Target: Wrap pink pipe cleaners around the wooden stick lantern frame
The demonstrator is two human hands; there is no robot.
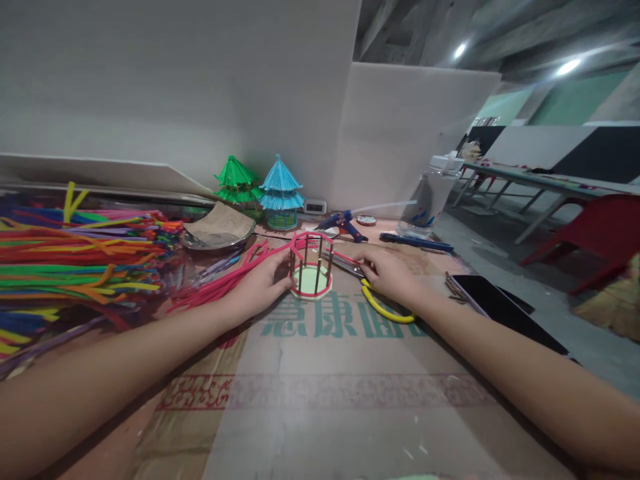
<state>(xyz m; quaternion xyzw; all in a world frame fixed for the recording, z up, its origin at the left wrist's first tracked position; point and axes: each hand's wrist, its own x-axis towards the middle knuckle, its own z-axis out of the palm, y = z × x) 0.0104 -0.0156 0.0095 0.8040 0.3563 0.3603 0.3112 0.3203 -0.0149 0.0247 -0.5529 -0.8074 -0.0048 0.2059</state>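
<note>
A small cage-like frame (pixel 311 265) of brown sticks with pink rims and a pale green base stands on the cardboard sheet (pixel 320 387). My left hand (pixel 263 281) rests against its left side, fingers curled at the base. My right hand (pixel 387 273) lies just right of it, fingers closed on the yellow-handled scissors (pixel 385 308), whose blades point toward the frame. A pink pipe cleaner (pixel 345 256) runs from the frame's top toward my right hand.
A heap of coloured pipe cleaners (pixel 75 260) fills the left. Loose pink pipe cleaners (pixel 225 277) lie beside my left hand. Green (pixel 235 181) and blue (pixel 281 190) model pavilions, a blue glue gun (pixel 343 223), a water bottle (pixel 430 197) and a black phone (pixel 493 303) sit behind and right.
</note>
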